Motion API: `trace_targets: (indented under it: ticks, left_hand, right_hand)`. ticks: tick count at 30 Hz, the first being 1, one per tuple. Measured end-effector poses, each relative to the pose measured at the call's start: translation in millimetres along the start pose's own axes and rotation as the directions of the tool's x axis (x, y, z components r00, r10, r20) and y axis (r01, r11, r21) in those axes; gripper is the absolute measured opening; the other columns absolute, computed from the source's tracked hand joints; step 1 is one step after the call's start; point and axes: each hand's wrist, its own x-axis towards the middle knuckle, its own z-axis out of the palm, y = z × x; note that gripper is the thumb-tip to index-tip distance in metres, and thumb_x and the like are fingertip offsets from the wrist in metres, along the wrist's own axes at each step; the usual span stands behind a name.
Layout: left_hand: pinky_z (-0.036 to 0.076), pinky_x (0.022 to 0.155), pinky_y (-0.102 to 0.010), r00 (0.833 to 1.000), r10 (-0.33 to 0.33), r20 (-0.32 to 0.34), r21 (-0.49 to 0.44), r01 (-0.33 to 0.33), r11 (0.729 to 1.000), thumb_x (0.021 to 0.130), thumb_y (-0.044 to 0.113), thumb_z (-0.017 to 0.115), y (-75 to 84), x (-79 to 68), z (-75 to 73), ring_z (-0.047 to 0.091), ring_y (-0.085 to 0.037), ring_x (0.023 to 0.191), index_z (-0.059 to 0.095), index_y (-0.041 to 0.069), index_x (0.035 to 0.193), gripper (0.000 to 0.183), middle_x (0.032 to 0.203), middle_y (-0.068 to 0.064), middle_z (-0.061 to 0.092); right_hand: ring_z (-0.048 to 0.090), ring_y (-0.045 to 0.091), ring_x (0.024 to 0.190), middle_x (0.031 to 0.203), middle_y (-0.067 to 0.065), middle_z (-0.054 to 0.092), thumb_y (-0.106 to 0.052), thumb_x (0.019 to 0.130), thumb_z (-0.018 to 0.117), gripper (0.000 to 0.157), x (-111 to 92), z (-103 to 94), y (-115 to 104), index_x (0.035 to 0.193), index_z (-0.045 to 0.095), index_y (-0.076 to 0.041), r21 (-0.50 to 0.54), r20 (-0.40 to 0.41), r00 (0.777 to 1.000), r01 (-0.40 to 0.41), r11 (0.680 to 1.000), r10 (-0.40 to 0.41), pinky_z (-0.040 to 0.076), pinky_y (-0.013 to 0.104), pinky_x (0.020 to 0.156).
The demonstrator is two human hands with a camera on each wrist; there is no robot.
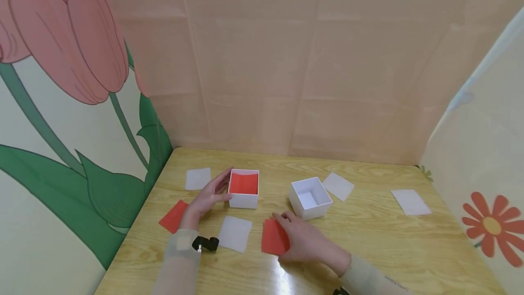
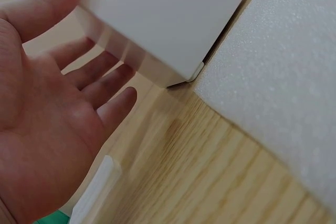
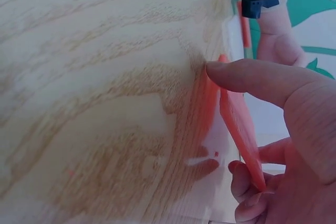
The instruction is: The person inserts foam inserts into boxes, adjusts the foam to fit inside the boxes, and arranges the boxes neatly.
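With the left hand loosely spread, the soft-looking red square sheet held by the right hand, lower centre, should be pinched lightly.

The left arm wears a pale cuff with a small, angular black device.

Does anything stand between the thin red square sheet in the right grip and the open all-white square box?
In the head view, only the right grip lies between the thin red square sheet and the open all-white square box; nothing else visible does.
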Motion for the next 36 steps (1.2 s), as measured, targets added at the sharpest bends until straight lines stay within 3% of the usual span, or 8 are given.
trace_targets:
  ticks: [14,21,28,36]
  left_hand:
    - [0.021,0.130,-0.050,1.000,0.001,-0.002,0.004,-0.001,1.000,0.097,0.011,0.078,1.1,0.2,0.7,0.022,-0.034,0.162,0.020,0.006,0.171,0.094,0.177,-0.010,0.024]
    - [0.021,0.131,-0.049,1.000,-0.006,-0.003,-0.003,0.006,1.000,0.096,0.013,0.079,0.5,0.4,0.2,0.022,-0.033,0.162,0.024,0.011,0.171,0.094,0.176,-0.009,0.025]
    - [0.020,0.131,-0.051,1.000,-0.003,-0.003,0.004,0.003,1.000,0.097,0.008,0.077,-0.3,0.8,-0.4,0.021,-0.036,0.162,0.020,0.006,0.171,0.093,0.176,-0.012,0.024]
    - [0.022,0.131,-0.047,1.000,-0.017,-0.015,0.008,0.017,1.000,0.097,0.008,0.077,0.0,1.4,0.5,0.024,-0.030,0.161,0.023,0.011,0.172,0.092,0.176,-0.006,0.027]
  right_hand:
    - [0.061,0.020,0.108,0.141,0.007,0.061,-0.038,0.070,0.096,0.105,-0.5,-0.4,-0.3,0.158,0.048,-0.005,0.014,-0.067,0.998,-0.003,1.000,0.004,0.058,0.042,0.088]
    - [0.061,0.019,0.112,0.139,0.004,0.063,-0.041,0.069,0.097,0.106,0.5,2.3,4.5,0.157,0.048,-0.009,0.045,-0.087,0.996,-0.019,0.999,0.023,0.057,0.043,0.094]
    - [0.061,0.016,0.106,0.133,0.000,0.065,-0.041,0.067,0.097,0.102,2.4,2.5,2.8,0.152,0.051,-0.009,0.059,-0.091,0.995,-0.034,0.998,0.039,0.057,0.042,0.090]
    - [0.058,0.014,0.107,0.136,-0.004,0.060,-0.040,0.066,0.096,0.097,6.1,2.7,1.5,0.148,0.052,-0.013,0.050,-0.109,0.993,-0.031,0.998,0.036,0.057,0.039,0.088]
